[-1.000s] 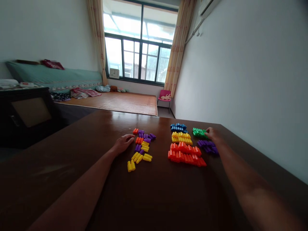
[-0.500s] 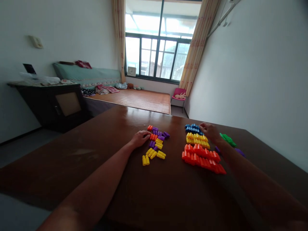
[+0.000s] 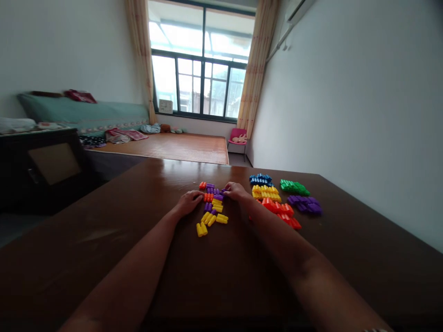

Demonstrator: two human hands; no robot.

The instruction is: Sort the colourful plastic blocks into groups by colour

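Plastic pieces (image 3: 201, 229), short and brightly coloured, lie on the brown bench (image 3: 221, 276); a mixed patch of orange, purple and yellow ones sits between the two hands, some side by side, others slanted, with a yellow pair at its near end; no blue or green shows in that patch. To its right the pieces stand grouped by colour: blue rows (image 3: 261, 180) farthest off, yellow rows (image 3: 266, 192) next, orange rows (image 3: 278, 207) nearest and partly covered by the right forearm (image 3: 294, 249); green rows (image 3: 294, 187) and purple rows (image 3: 304, 204) farther right; so the colour groups look laid out, the patch looser and less regular, plenty of pieces lying outside it; how complete the patch is, cannot tell. Left hand (image 3: 188, 202) low at the patch's left edge, palm down, fingers loosely bent, tips beside the orange pieces; its grip hard to read, cannot tell if anything is held. Right hand (image 3: 237, 190) reaches in from the other side, forearm slanting inward across the bench; grip narrow-looking, fingertips drawn down at the purple pieces (image 3: 223, 191) on the patch's right edge; pinching or only touching, cannot tell; left forearm (image 3: 141, 263) angles in low, wrist near the bench top.
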